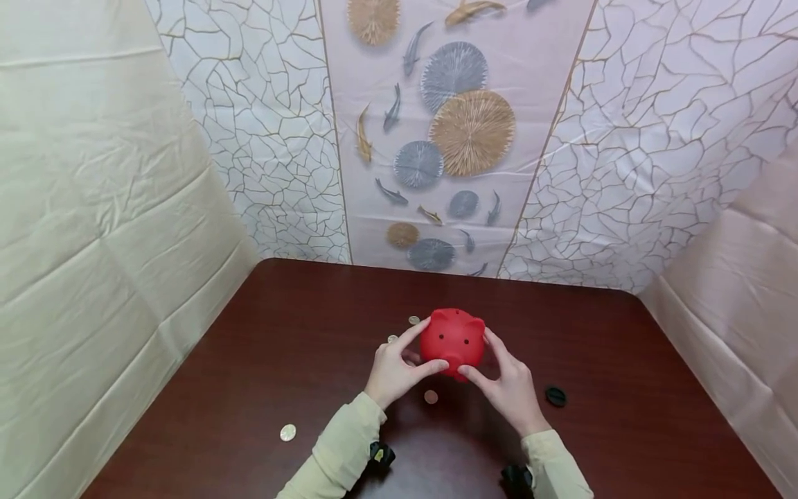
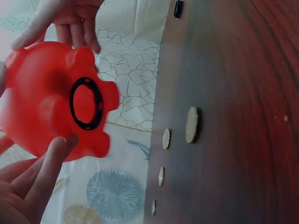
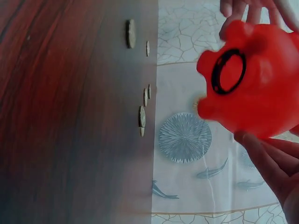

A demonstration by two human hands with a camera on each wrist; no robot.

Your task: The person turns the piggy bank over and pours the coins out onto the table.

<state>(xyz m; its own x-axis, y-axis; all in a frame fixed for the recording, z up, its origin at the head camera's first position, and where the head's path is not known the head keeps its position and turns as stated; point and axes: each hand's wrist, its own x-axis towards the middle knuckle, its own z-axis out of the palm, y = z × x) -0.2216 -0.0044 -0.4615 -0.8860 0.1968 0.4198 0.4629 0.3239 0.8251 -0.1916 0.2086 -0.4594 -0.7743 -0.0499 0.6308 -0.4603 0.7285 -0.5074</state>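
A red piggy bank (image 1: 454, 339) is held up above the table, its face toward me in the head view. My left hand (image 1: 395, 371) grips it from the left and my right hand (image 1: 514, 388) from the right, thumbs at the front near the snout. In the left wrist view, the piggy bank's underside (image 2: 56, 88) shows stubby feet and a black ring (image 2: 99, 105) around a round hole. The right wrist view shows that black ring (image 3: 216, 77) too. Below the piggy bank a copper-coloured coin (image 1: 431, 397) lies on the table.
The dark brown table (image 1: 299, 333) bears several scattered coins, including a gold-coloured coin (image 1: 288, 432) at the left and another coin (image 1: 414, 320) behind the piggy bank. A round black cap (image 1: 555, 396) lies to the right of my right hand. Patterned cloth (image 1: 430, 208) hangs behind the table.
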